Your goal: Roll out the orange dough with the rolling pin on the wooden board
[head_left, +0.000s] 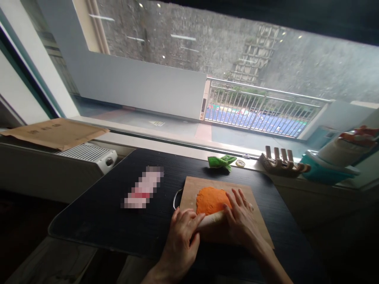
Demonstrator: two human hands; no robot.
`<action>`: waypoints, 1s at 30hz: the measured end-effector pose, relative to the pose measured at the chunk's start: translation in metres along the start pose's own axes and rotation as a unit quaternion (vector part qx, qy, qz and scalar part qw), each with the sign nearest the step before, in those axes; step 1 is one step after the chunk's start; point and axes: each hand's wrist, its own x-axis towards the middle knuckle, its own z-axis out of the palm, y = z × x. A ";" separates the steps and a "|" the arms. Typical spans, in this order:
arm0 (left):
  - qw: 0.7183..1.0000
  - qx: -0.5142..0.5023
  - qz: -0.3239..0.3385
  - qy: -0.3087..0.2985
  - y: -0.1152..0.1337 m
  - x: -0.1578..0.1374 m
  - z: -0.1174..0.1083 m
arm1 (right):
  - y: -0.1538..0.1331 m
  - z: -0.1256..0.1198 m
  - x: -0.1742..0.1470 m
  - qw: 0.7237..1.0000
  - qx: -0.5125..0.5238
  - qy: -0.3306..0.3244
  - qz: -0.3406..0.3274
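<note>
Left hand (184, 228): back upward, fingers (186, 215) bent, ends partly hidden, closure not verifiable; thumb (194, 245) set apart from them. Right hand (242, 215): palm down, fingers (235, 200) spread, nearly straight, pointing forward. Hands apart, the left lower in view. Both forearms (274, 260) bare, entering at the lower edge, angled inward.

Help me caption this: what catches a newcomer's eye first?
Likely the flat orange dough-like sheet on the brown rectangular board, with left hand and right hand on a pale cylindrical roller at the sheet's near edge. Next comes the crumpled green cloth near the black table's far edge.
</note>
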 end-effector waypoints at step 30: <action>0.982 0.183 0.049 -0.001 0.002 0.045 0.011 | -0.011 0.006 0.013 0.997 -0.013 0.025 0.065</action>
